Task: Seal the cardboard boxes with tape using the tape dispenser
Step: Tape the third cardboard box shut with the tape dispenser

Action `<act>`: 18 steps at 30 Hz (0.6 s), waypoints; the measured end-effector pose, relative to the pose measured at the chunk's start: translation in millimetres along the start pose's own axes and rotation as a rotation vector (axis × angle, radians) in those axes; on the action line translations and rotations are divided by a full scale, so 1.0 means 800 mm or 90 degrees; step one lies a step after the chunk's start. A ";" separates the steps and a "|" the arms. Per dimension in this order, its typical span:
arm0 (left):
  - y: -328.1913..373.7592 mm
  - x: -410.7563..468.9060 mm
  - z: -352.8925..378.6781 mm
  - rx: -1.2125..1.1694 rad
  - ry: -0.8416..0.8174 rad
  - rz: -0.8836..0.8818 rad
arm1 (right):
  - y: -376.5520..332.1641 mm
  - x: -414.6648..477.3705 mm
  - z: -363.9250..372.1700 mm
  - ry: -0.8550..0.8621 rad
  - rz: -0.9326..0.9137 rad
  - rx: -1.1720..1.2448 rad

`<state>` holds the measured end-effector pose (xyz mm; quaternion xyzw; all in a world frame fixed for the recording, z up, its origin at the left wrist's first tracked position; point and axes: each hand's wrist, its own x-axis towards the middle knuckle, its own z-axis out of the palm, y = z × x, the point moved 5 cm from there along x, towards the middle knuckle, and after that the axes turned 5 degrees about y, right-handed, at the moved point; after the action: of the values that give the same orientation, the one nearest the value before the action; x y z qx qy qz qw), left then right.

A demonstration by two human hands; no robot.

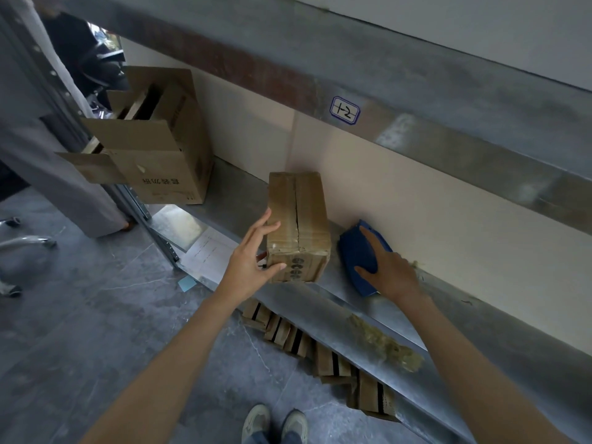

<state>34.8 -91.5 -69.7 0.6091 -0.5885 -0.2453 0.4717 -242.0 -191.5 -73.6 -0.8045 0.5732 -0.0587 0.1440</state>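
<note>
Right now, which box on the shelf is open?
The big box at the far left, flaps spread; the small box by the left hand is closed.

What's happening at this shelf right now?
A person stands at a grey metal shelf. Their left hand lies with straight fingers against the side of a small brown cardboard box, whose top seam shows a dark gap. Their right hand rests on a blue plastic tape dispenser lying just right of the box. Taping has not begun. A larger open cardboard box sits further left.
</note>
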 end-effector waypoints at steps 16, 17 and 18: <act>0.011 0.012 -0.025 0.070 -0.068 0.053 | -0.112 -0.013 -0.023 0.059 -0.293 0.206; 0.011 0.012 -0.026 0.072 -0.067 0.057 | -0.112 -0.010 -0.022 0.076 -0.291 0.213; 0.010 0.013 -0.026 0.074 -0.066 0.062 | -0.111 -0.009 -0.021 0.092 -0.288 0.220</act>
<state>50.5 -94.2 -50.7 0.5921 -0.6546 -0.2188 0.4160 -168.6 -161.1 -30.5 -0.8692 0.3697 -0.2432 0.2207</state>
